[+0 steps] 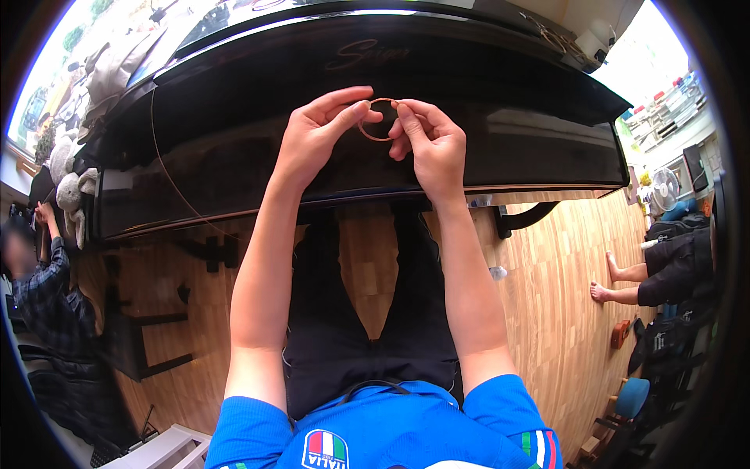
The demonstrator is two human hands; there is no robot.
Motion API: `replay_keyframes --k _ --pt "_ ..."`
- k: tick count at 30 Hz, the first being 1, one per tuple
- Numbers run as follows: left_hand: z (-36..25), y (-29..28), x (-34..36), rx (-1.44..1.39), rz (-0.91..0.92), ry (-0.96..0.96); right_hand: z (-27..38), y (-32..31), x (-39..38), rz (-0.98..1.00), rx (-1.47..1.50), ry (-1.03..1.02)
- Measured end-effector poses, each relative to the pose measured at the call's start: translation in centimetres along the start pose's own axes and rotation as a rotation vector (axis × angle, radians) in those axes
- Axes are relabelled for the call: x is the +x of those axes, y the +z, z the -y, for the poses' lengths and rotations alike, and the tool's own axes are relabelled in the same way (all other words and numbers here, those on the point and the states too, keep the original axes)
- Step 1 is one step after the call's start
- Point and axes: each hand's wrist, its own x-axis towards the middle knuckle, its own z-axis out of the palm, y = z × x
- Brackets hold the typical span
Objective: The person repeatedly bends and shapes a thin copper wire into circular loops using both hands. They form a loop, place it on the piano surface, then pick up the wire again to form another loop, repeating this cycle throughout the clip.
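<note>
My left hand (308, 141) and my right hand (439, 152) are raised in front of a glossy black piano (531, 94) with its lid closed. Between them is a thin copper-coloured loop (376, 139), which looks like coiled wire or cord. The left thumb and fingers pinch its upper left side. On the opposite side, my right thumb and index finger grip the loop near its top, and the other right fingers curl inward. Its exact material is too small to make out.
A thin brown cord (160, 156) hangs down the piano's left front. A plush toy (73, 199) and cloth lie at the left end, where a person in a checked shirt (48, 273) sits. To the right, another person's bare legs (625, 293) stretch over the wooden floor (539, 313).
</note>
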Motion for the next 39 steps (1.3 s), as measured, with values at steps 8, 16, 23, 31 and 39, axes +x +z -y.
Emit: replay_keyframes --k 8,16,23,31,39 --pt "1.5 0.9 0.1 0.503 -0.195 0.253 -0.1 0.3 -0.2 -0.032 -0.005 -0.016" --pt "1.0 1.9 -0.6 0.807 -0.440 0.570 -0.2 0.4 -0.3 -0.028 -0.037 -0.046" --pt "1.4 2.1 -0.7 0.988 -0.467 0.694 -0.1 0.4 -0.2 -0.013 -0.031 -0.022" --pt "1.5 2.0 -0.6 0.907 -0.329 0.564 -0.2 0.3 -0.3 -0.008 -0.033 -0.027" --pt "1.6 1.1 -0.3 0.406 -0.124 0.238 -0.3 0.4 -0.3 -0.023 -0.032 -0.023"
